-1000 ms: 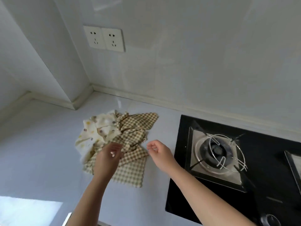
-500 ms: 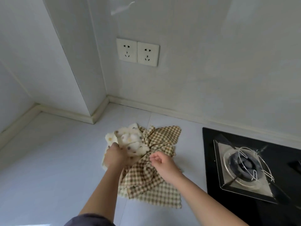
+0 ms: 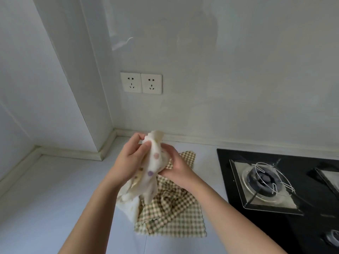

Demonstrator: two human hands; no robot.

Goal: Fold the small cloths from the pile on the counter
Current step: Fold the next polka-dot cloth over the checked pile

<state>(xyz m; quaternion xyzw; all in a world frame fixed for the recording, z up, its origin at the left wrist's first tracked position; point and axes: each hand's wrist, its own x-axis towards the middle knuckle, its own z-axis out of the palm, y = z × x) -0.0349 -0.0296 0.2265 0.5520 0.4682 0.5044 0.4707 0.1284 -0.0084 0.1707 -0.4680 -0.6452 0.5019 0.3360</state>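
Fingers (image 3: 134, 141) of left hand (image 3: 128, 162) and right hand (image 3: 177, 168) curled round dotted cloth (image 3: 153, 164)

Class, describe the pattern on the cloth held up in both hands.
Cream cloth with pink and purple polka dots, clearest in the head view.

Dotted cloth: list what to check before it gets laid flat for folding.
1. The left hand grips the dotted cloth: ok.
2. The right hand grips it as well: ok.
3. Cloth opened out: not ok, it is bunched between the hands.
4. Lower end free of the checked cloths: cannot tell.
5. Bare counter left of the checked cloths: ok.
6. Cloth apart from the gas burner: ok.
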